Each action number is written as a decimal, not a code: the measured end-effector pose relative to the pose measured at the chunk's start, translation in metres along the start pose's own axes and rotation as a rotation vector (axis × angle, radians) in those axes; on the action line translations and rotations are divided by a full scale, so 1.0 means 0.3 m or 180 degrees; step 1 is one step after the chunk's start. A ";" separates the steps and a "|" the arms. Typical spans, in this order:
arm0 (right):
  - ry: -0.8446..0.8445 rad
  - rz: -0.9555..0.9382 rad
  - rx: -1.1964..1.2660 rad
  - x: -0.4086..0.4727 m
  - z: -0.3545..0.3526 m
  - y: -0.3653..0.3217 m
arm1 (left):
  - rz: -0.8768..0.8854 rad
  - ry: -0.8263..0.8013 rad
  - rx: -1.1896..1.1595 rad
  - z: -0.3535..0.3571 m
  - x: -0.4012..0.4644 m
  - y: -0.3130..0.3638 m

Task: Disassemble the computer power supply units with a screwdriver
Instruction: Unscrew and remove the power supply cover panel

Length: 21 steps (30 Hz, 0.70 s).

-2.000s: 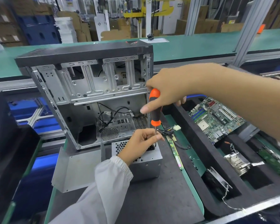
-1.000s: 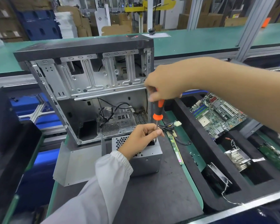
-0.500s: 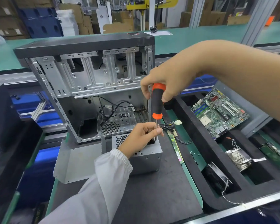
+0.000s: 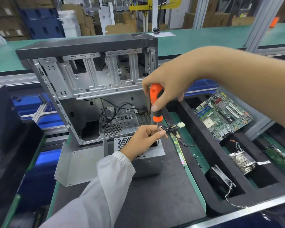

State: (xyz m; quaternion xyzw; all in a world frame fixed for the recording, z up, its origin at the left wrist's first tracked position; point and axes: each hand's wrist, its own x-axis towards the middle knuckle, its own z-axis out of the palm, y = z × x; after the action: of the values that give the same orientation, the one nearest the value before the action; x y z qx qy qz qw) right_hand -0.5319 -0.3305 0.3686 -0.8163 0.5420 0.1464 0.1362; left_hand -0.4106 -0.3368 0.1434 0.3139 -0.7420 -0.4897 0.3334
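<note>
A grey metal power supply unit [image 4: 148,162] with a honeycomb vent stands on the dark mat in front of an open computer case [image 4: 92,89]. My right hand [image 4: 168,84] grips the top of an orange and black screwdriver [image 4: 156,106], held upright with its shaft pointing down at the unit's top right corner. My left hand [image 4: 145,139] rests on top of the unit, its fingers pinching the screwdriver shaft near the tip. The tip and the screw are hidden behind my fingers. A bundle of black and yellow wires [image 4: 173,128] leads off to the right.
A bent metal cover [image 4: 79,163] lies left of the unit. A black foam tray [image 4: 202,134] on the right holds a green motherboard [image 4: 220,114], a heatsink [image 4: 243,162] and a fan [image 4: 220,180]. A narrow green circuit strip [image 4: 179,150] lies beside the mat.
My right hand has shifted its grip on the screwdriver handle, which now shows more orange at its top. My left hand stays on the shaft and the unit. The view moved slightly.
</note>
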 end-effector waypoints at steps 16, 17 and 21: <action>0.0344 -0.0027 0.0158 0.026 0.045 0.020 | -0.0001 -0.0021 0.0031 0.001 0.007 -0.001; 0.0434 -0.0031 0.0105 0.031 0.048 0.022 | -0.0009 -0.0027 0.0015 -0.003 0.006 0.000; 0.0497 -0.0002 -0.0007 0.028 0.049 0.036 | -0.0065 -0.0129 -0.0015 -0.049 0.005 0.002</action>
State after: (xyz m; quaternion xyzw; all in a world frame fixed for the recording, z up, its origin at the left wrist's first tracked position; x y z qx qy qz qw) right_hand -0.5400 -0.3362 0.3510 -0.8255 0.5506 0.0829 0.0927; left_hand -0.3999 -0.3453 0.1487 0.3106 -0.7442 -0.5011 0.3141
